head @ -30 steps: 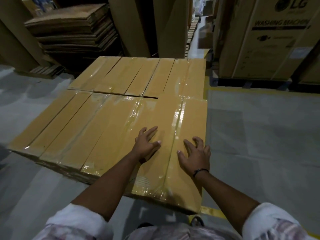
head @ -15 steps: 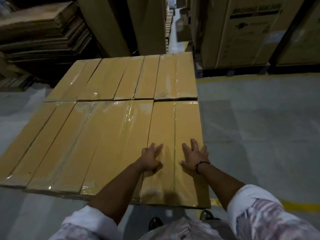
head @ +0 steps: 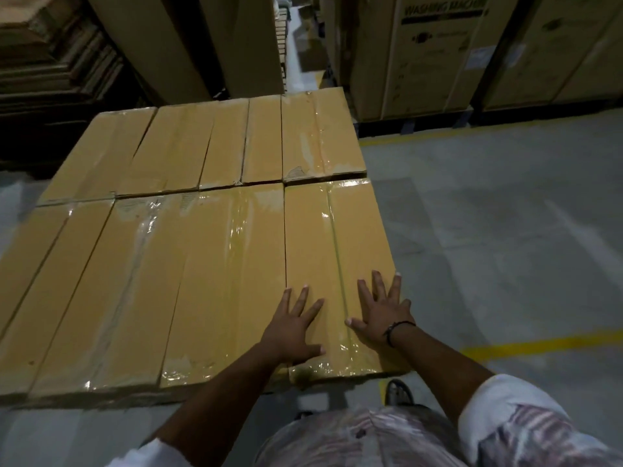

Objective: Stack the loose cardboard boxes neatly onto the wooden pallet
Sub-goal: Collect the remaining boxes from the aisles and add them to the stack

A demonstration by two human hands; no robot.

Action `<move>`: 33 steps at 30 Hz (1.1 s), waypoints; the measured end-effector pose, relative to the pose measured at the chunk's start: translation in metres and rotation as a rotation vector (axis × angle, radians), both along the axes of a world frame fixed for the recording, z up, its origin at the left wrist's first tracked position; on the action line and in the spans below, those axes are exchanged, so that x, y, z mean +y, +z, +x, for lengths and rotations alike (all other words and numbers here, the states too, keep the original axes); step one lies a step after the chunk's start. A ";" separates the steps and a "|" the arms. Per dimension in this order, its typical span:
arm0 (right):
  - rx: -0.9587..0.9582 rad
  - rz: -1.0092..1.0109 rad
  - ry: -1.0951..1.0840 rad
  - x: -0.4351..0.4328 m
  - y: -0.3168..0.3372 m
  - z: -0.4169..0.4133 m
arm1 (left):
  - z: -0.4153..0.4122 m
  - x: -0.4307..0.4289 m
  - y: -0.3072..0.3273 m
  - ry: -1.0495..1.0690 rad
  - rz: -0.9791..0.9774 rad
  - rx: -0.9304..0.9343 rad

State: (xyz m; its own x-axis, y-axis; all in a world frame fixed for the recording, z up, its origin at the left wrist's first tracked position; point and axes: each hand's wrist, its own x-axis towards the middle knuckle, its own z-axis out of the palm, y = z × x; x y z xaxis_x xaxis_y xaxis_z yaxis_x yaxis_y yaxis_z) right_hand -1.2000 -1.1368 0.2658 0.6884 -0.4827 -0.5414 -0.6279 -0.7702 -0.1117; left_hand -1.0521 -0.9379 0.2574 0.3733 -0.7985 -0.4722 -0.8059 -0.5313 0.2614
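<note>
Both hands lie flat on the near right box (head: 357, 237), so the step in hand looks like squaring it into the layer. The left hand (head: 293, 326), fingers straight and spread, gripping nothing, presses just beside the seam with the neighbouring wrapped box (head: 222, 281). It should close that seam tight without riding onto the neighbour. The right hand (head: 382, 311), equally flat and open, sits by the outer long edge with its fingertips reaching that edge. It is best used to nudge that side parallel to the rest and the far end snug against the back row (head: 215, 143). The film is probably slick, so firm downward pressure should stop the palms skidding.

The near right box is long, flat, tan cardboard under glossy clear wrap, with a crease along its length and wrinkled film at its near corner. It lies at the right end of the front row. The pallet beneath is hidden. Right of it is grey floor (head: 505, 230) with a yellow line (head: 539, 343).
</note>
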 end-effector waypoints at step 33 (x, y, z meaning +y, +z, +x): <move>-0.053 -0.126 0.180 0.029 -0.001 -0.052 | -0.013 0.031 0.011 0.012 -0.036 -0.083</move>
State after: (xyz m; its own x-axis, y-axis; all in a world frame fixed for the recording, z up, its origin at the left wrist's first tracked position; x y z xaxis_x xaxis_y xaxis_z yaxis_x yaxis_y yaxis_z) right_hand -1.2525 -1.1074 0.2648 0.7956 -0.4107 -0.4454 -0.4748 -0.8793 -0.0373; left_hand -1.0648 -0.9065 0.2687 0.4197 -0.8098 -0.4099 -0.8191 -0.5325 0.2133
